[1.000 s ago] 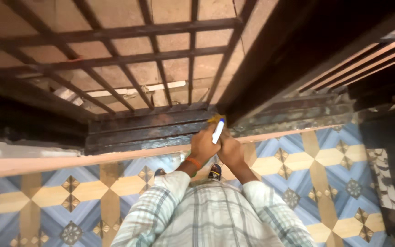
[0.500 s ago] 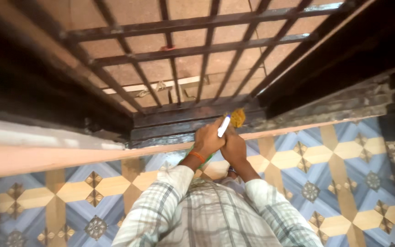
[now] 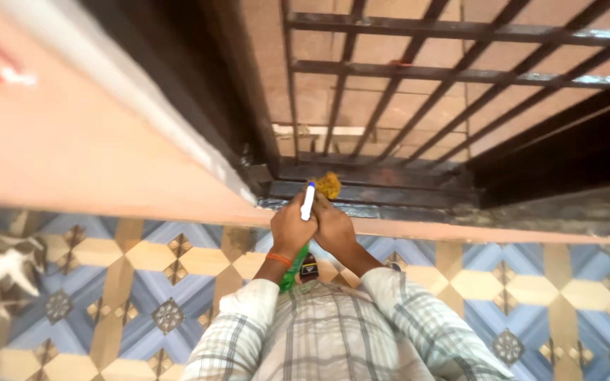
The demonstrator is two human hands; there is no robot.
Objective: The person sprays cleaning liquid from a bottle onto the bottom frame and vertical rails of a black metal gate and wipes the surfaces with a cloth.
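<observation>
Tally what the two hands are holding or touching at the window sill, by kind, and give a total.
White pen-like tool, gripped in the left hand: 1
Yellow-orange scrubbing pad, under the right hand: 1
Green handle or tube below the left wrist: 1
Orange wristband: 1
Total: 4
</observation>
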